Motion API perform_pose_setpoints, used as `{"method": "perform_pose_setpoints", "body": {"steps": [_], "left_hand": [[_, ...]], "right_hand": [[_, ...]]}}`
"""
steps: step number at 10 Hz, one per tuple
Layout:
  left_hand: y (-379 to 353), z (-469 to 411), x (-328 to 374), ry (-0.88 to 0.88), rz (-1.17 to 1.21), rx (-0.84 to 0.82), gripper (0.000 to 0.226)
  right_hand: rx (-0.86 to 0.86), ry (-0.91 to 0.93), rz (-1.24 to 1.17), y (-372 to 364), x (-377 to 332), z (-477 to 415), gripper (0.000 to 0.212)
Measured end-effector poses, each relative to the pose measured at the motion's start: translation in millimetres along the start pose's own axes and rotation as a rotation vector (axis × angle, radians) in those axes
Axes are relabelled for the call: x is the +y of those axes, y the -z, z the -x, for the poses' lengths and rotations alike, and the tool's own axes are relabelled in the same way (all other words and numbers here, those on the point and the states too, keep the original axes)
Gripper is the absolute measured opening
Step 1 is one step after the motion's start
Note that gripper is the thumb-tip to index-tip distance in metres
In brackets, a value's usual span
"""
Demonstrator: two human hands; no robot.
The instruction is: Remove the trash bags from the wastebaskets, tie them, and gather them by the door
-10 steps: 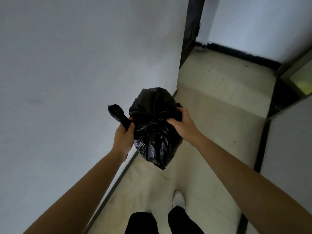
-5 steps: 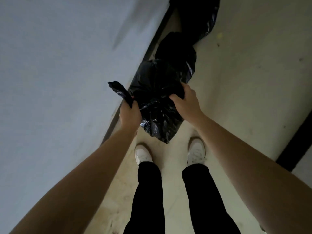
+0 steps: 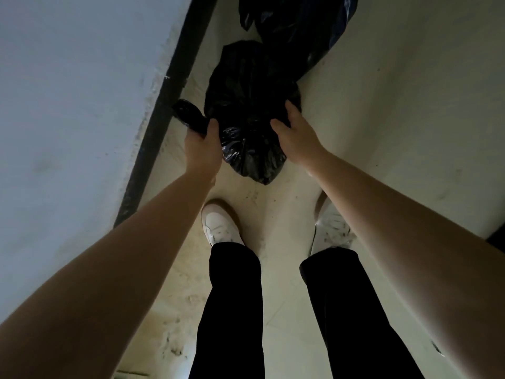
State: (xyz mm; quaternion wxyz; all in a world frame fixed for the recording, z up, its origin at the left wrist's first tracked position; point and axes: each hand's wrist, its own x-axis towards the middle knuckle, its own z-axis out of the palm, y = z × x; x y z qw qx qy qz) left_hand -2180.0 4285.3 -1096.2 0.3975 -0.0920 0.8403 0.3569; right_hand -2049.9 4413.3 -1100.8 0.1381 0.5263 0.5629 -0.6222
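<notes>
Now, head view: the camera looks down at two bare arms, a bag and the floor (image 3: 382,132).
Trash bag (image 3: 250,157): black, shiny, crinkled and full. It sits between the two hands, out past the white shoes (image 3: 220,225) and near the wall (image 3: 68,105).
Bag tail (image 3: 187,114): a twisted end of the trash bag sticks out to the left, past the left hand.
Left hand (image 3: 202,149): its fingers are wrapped tight round the bag tail.
Right hand (image 3: 295,132): its thumb and fingers are curled on the right side of the trash bag and press into the thin plastic.
Bag and fingers: the round body is between the two hands. The pointed bottom hangs below them, toward the shoes.
Up or down: I think the trash bag is off the floor, but I cannot tell for sure.
Other bags: a nearer bag (image 3: 246,72) and a far bag (image 3: 297,20) lie on the floor just past it, by the black strip (image 3: 164,105) at the foot of the wall. I cannot tell if the trash bag touches the nearer bag.
How it will feel, my guess: soft, squashy and light. The plastic looks thin and slippery, so it could slide or tear.
Best place to hold, my guess: the bag tail, because it is bunched up and strong. A hand on the side only steadies it.
Next, my guess: set it down beside the other bags.
</notes>
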Motion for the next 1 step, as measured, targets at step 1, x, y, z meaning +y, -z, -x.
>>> {"method": "perform_pose_setpoints", "body": {"steps": [1], "left_hand": [[14.0, 26.1, 21.6, -0.127, -0.141, -0.013, 0.027]], "right_hand": [[0.039, 0.029, 0.008, 12.3, -16.7, 22.8, 0.065]]}}
